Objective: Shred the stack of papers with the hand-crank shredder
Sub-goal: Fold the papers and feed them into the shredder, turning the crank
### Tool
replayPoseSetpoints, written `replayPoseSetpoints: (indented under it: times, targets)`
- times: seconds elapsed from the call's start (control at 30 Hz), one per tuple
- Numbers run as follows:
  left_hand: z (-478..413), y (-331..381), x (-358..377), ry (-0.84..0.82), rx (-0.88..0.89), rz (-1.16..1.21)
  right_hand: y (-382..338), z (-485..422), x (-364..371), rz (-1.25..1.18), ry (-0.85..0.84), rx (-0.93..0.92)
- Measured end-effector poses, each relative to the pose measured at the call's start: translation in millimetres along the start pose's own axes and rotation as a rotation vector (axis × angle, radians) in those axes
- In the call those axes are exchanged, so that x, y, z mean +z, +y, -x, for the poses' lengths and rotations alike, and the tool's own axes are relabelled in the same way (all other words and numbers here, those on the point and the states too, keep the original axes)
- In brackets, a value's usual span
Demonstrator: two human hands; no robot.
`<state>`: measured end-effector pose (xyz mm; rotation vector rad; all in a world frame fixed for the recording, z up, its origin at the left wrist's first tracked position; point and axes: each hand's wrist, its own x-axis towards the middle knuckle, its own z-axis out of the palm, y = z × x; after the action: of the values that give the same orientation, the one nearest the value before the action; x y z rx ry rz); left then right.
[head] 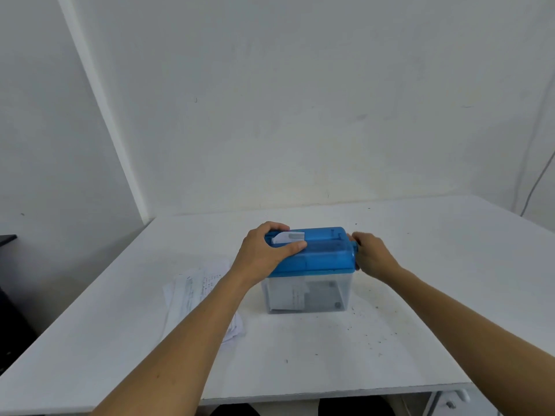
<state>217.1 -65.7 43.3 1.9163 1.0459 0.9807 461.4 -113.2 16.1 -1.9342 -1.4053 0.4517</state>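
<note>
Nearest us, the front edge of the white table (300,355) ran across the bottom of the view, and our two bare forearms reached forward over it. Dark specks lay scattered on the tabletop to the right. Under our left forearm, a loose stack of white printed papers (192,292) lay flat on the table, just left of the shredder and partly hidden by the arm. The hand-crank shredder stood upright near the middle of the table: a clear plastic bin (324,295) below, capped by a translucent blue plastic lid (324,253). Through the bin's wall we could see a white sheet (288,297) hanging inside. Our left hand (264,250) gripped the left end of the lid, its fingers (276,226) curled over the far edge and the thumb pressed along the near side. Between thumb and fingers, a short piece of white paper (288,237) stuck up from the slot in the lid. Our right hand (372,256) was at the right end of the lid, its fingers curled round the blue crank handle (356,247), of which only a small part showed; the hand was slightly blurred. Beyond the table rose a plain white wall (300,115), with a thin pale cable (537,181) hanging down at far right and a dark object (7,240) at the left edge.
</note>
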Motion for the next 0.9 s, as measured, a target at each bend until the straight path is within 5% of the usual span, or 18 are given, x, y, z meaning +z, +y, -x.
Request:
replayPoseSetpoints:
  times: [0.23,0.4,0.57,0.73,0.9]
  targets:
    - [-0.5,-4.2,1.3,0.012,0.018,-0.010,6.9,44.6,-30.2,0.136,-0.469,-0.006]
    - [-2.3,-4.6,0.2,0.012,0.013,-0.041,-22.3,62.7,-88.4,-0.063,-0.680,-0.038]
    - [-0.4,-2.1,-1.8,-0.012,0.011,-0.055,-45.5,47.1,-113.4,0.074,-0.536,-0.186]
    - [0.1,-1.4,-3.0,-0.017,-0.003,-0.049,-48.5,12.5,-94.4,-0.034,-0.128,-0.251]
    - [2.2,-0.9,-1.9,-0.006,-0.012,-0.034,-24.5,-12.7,-39.7,-0.136,-0.070,-0.083]
